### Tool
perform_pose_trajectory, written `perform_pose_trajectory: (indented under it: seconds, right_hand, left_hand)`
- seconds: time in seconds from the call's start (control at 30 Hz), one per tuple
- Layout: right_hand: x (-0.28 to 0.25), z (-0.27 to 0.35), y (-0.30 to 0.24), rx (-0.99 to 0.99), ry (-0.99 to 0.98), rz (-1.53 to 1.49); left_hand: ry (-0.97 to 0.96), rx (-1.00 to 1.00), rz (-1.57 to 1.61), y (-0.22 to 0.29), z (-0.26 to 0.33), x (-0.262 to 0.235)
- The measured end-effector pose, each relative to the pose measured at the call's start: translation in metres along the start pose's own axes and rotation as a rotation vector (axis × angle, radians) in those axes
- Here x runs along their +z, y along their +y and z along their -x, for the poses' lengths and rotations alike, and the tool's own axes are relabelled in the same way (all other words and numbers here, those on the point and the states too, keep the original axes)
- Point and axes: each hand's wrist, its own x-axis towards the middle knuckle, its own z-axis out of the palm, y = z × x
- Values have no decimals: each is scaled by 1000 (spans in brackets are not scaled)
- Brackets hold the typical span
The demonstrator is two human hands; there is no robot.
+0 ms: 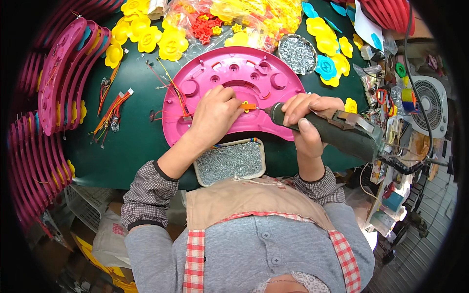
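Observation:
A pink curved plastic housing (215,73) lies on the dark green tabletop, its inner posts and holes facing up. My left hand (215,113) rests over its middle, fingers pinched at a small orange piece (249,106) with a bit of yellow beside it. In my right hand (307,115) is a dark electric screwdriver (337,134), held almost level. Its bit points left and meets, or nearly meets, the orange piece; the exact contact is too small to tell. Thin red and yellow wires (171,88) run off the housing's left side.
Close to me stands a tray of small screws (229,161); a round dish of metal parts (297,53) sits behind the housing. Yellow flower-shaped pieces (173,44) and wire bundles (115,110) lie about. Pink housings (63,78) are stacked at left. A white fan (430,105) stands right.

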Motion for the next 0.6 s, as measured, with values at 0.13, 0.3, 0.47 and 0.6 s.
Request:
perform_pose_trajectory:
  seconds: [0.13,0.3,0.47,0.6]
  right_hand:
    - [2,0,13,0,17,0]
    - [10,-5,19,56,-1,-25]
    - [2,-3,26,54,66,-99]
    - [8,-4,7,83,96,-141]
  left_hand:
    - [6,1,11,-1,1,0]
    - [0,8,14,-2,1,2]
    - [16,26,8,-3,-1,5]
    - [37,36,7,-4,3,5]
